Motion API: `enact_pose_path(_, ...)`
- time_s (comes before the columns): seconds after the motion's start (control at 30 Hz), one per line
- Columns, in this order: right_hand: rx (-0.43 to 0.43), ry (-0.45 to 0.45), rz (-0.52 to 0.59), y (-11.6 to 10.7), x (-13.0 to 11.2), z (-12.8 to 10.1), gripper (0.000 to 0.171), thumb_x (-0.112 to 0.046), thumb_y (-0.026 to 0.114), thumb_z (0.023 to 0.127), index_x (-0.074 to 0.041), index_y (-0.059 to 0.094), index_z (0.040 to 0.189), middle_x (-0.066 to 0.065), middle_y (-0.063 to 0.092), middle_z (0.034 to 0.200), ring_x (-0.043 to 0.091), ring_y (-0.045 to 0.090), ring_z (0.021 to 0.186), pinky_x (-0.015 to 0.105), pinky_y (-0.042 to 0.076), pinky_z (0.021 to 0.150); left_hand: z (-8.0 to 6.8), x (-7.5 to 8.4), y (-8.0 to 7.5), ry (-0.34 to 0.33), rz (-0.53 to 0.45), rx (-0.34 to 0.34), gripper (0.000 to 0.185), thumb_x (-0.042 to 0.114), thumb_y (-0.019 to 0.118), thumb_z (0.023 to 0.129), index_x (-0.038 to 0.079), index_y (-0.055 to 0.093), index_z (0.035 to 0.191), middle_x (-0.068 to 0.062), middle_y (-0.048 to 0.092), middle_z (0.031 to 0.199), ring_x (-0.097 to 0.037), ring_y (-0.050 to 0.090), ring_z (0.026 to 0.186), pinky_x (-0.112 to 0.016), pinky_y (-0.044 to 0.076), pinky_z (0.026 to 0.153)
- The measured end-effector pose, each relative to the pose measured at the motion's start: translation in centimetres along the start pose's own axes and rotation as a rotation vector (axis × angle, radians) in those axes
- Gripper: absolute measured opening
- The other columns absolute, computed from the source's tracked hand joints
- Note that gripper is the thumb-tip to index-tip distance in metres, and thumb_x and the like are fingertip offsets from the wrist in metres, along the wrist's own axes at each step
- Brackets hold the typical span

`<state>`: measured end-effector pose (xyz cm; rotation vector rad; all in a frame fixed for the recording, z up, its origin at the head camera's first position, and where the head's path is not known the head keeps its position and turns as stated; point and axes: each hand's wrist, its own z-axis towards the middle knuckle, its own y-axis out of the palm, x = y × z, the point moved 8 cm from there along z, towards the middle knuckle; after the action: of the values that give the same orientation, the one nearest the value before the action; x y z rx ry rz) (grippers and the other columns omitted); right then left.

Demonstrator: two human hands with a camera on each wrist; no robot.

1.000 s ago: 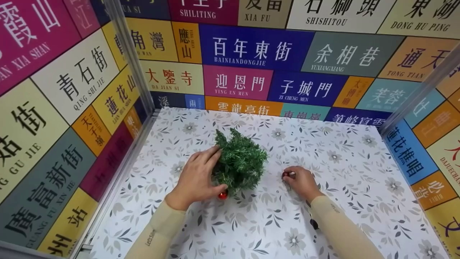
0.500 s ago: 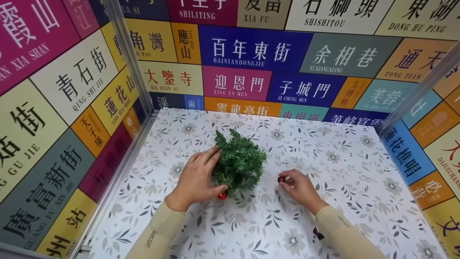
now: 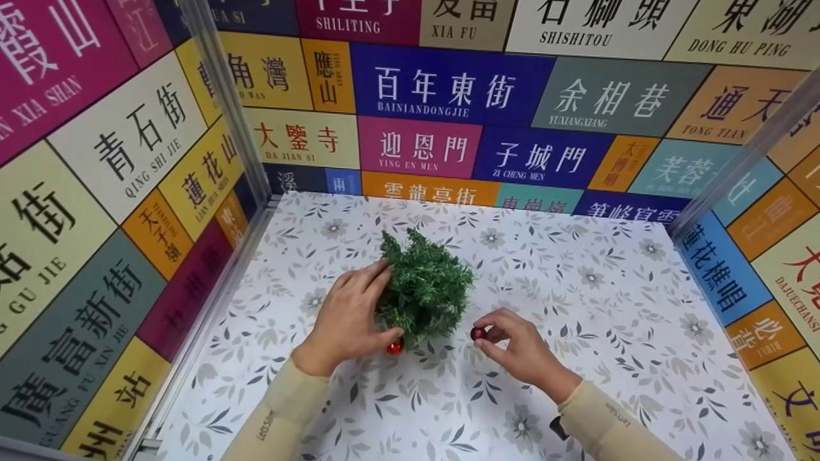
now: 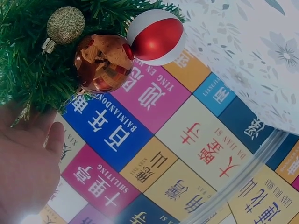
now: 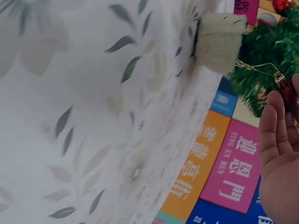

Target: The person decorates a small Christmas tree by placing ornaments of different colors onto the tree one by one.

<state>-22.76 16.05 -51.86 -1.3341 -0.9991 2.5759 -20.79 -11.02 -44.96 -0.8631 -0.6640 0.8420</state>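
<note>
A small green artificial Christmas tree (image 3: 428, 291) stands mid-table, seen from above. My left hand (image 3: 349, 320) holds its left side, thumb and fingers spread around the branches. Below that thumb hangs a shiny red ball (image 3: 395, 346). In the left wrist view, a gold glitter ball (image 4: 65, 24), a coppery-red ball (image 4: 103, 64) and a red-and-white ball (image 4: 156, 37) hang on the tree. Just right of the tree, my right hand (image 3: 522, 346) pinches a dark red bauble (image 3: 478, 333) between thumb and fingers. The bauble's gold cap and gold string (image 5: 257, 66) show in the right wrist view.
The tree's beige, cloth-like base (image 5: 219, 42) shows in the right wrist view. A white table (image 3: 615, 358) with a leaf-and-flower print spreads around it. Colourful sign-covered panels (image 3: 448, 83) enclose the back and sides, with metal posts (image 3: 240, 96) at the corners.
My right hand has moved left and toward me with the red bauble, nearer the tree. The left hand and the tree stay in place.
</note>
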Motion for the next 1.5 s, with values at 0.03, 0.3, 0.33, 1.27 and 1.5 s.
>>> enact_pose_path(0.03, 0.003, -0.012, 0.008, 0.1, -0.8, 0.2, 0.026, -0.001, 0.075, 0.087, -0.007, 0.067, 0.111, 0.004, 0.064, 0.102, 0.017, 0.068, 0.078, 0.035, 0.057, 0.067, 0.0, 0.0, 0.0, 0.0, 0.001, 0.001, 0.106, 0.064, 0.079, 0.069, 0.007, 0.042, 0.151, -0.01, 0.037, 0.156, -0.027, 0.044, 0.134, -0.043, 0.029, 0.112)
enact_pose_path(0.3, -0.018, -0.071, 0.092, 1.1, -5.8, 1.9, 0.025, 0.007, 0.072, 0.086, 0.001, 0.064, 0.108, 0.013, 0.064, 0.099, 0.023, 0.068, 0.079, 0.037, 0.058, 0.069, -0.2, 0.2, -0.2, -0.002, 0.0, 0.018, 0.104, 0.062, 0.079, 0.07, 0.006, 0.043, 0.15, -0.01, 0.038, 0.155, -0.028, 0.044, 0.134, -0.045, 0.03, 0.111)
enact_pose_path(0.33, -0.025, -0.072, 0.098, 1.3, -6.0, 2.1, 0.024, 0.007, 0.071, 0.086, 0.001, 0.063, 0.109, 0.012, 0.065, 0.099, 0.022, 0.068, 0.08, 0.036, 0.057, 0.069, -0.2, 0.2, -0.3, -0.001, 0.001, 0.022, 0.104, 0.062, 0.079, 0.071, 0.006, 0.043, 0.15, -0.011, 0.038, 0.155, -0.027, 0.044, 0.134, -0.045, 0.031, 0.111)
enact_pose_path(1.27, -0.023, -0.089, 0.393, 3.3, -9.4, 3.0, 0.033, 0.01, 0.068, 0.089, -0.002, 0.063, 0.119, 0.021, 0.06, 0.109, 0.031, 0.065, 0.091, 0.039, 0.057, 0.079, -3.0, 5.3, -1.1, 0.211, -0.099, 0.28, 0.029, 0.035, 0.075, 0.078, 0.014, 0.074, 0.098, -0.006, 0.064, 0.116, -0.025, 0.06, 0.105, -0.044, 0.045, 0.094)
enact_pose_path(1.5, -0.022, -0.1, 0.467, 3.4, -9.7, 3.1, 0.029, 0.013, 0.066, 0.089, 0.006, 0.061, 0.117, 0.027, 0.058, 0.111, 0.033, 0.064, 0.092, 0.039, 0.056, 0.08, -3.1, 6.4, -0.4, 0.24, -0.116, 0.253, 0.027, 0.034, 0.075, 0.08, 0.015, 0.076, 0.099, -0.005, 0.065, 0.114, -0.023, 0.061, 0.104, -0.043, 0.046, 0.093)
